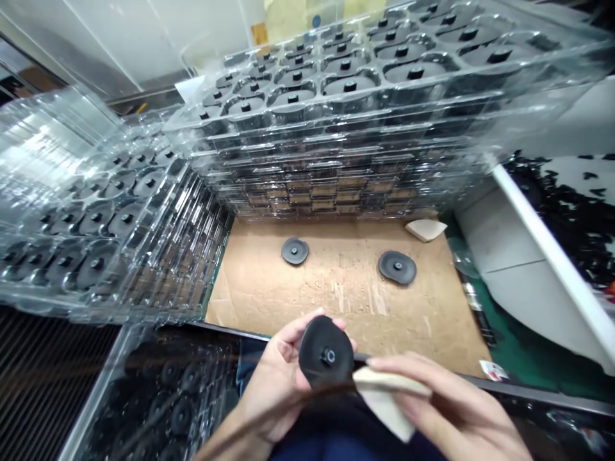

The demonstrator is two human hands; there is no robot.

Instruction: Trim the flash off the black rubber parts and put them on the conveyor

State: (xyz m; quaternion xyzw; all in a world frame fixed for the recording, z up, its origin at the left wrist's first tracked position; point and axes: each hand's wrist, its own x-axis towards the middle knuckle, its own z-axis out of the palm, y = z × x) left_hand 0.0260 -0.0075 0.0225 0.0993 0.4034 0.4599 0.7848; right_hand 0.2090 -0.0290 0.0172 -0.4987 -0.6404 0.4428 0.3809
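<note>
My left hand (283,371) grips a dark grey, rounded disc-like part (325,352) with a small raised hub at its middle, its face turned up toward me. In my right hand (446,403) is a folded cream-coloured pad (384,397), pinched between thumb and fingers. One end of the pad comes close to the disc's right edge; whether they touch I cannot tell. Two similar parts lie on the cardboard sheet (331,294): one dark disc (295,251) toward the left and a wavy-edged disc (397,267) toward the right.
Tall stacks of clear plastic trays (327,141) filled with such discs stand at the back, with another tray stack (163,237) at left. A second cream pad (426,229) lies at the cardboard's far right corner. At right is a white bin (542,224) holding small black pieces.
</note>
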